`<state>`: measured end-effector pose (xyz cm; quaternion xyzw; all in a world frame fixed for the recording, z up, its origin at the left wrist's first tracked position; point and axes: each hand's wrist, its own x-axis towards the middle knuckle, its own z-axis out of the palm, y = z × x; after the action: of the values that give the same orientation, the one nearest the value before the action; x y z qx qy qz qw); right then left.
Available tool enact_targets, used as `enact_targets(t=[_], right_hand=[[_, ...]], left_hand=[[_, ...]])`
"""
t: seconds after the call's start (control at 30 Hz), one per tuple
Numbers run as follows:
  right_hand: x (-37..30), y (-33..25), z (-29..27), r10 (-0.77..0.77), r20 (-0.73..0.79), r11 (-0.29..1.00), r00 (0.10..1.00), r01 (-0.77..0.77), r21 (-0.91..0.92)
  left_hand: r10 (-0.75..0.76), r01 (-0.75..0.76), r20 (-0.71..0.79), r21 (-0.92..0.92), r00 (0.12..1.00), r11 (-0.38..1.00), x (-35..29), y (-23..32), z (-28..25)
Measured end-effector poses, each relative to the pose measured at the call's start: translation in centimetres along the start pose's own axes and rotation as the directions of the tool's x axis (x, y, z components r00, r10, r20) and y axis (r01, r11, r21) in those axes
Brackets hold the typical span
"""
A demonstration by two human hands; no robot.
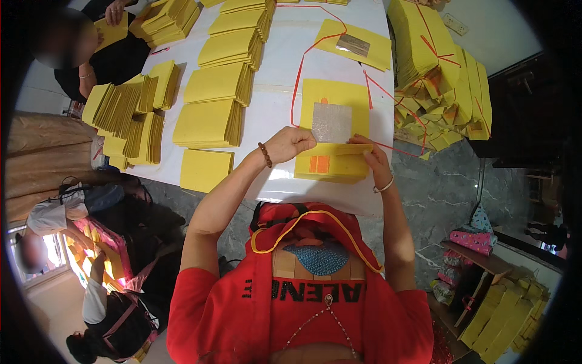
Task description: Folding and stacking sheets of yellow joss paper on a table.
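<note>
In front of me at the table's near edge lies a stack of yellow paper sheets (348, 173). The top yellow sheet (309, 91) carries a silver foil square (332, 121), and its near part is turned up in a narrow fold. My left hand (291, 144) is closed, fingers pinched at the sheet's left edge beside the foil. My right hand (377, 161) grips the right end of the fold between thumb and fingers. Orange print (319, 164) shows below the fold. Beyond lies another small yellow stack (327, 36) with a dark silver foil piece (353, 45) on it.
Rows of folded yellow paper bundles (209, 121) run along the table's left side. Red string (296, 85) loops around my work. Tied yellow paper (418, 36) piles up at the right. One person (121, 54) handles paper across the table; another (91, 261) sits at lower left.
</note>
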<state>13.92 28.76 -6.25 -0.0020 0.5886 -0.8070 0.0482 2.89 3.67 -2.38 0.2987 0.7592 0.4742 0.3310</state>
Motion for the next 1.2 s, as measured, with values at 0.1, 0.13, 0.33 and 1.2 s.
enact_targets(t=[0.1,0.13,0.33,1.2], right_hand=[[0.2,-0.1,-0.5,-0.072,0.029,0.986,0.997,0.075,-0.151],[0.1,0.1,-0.5,-0.071,0.028,0.986,0.997,0.074,-0.15],[0.2,0.4,-0.1,0.139,-0.126,0.956,0.982,-0.166,-0.242],[0.1,0.7,-0.7,0.146,-0.116,0.979,0.982,-0.16,-0.126]], left_hand=[[0.031,-0.032,-0.02,-0.012,0.999,0.999,0.1,-0.3,0.1],[0.03,-0.03,-0.02,-0.012,0.999,0.999,0.1,-0.2,0.1],[-0.025,0.02,-0.041,-0.123,0.999,0.992,-0.1,-0.9,0.1],[0.384,-0.231,-0.122,0.62,0.915,0.75,-1.4,-1.8,1.0]])
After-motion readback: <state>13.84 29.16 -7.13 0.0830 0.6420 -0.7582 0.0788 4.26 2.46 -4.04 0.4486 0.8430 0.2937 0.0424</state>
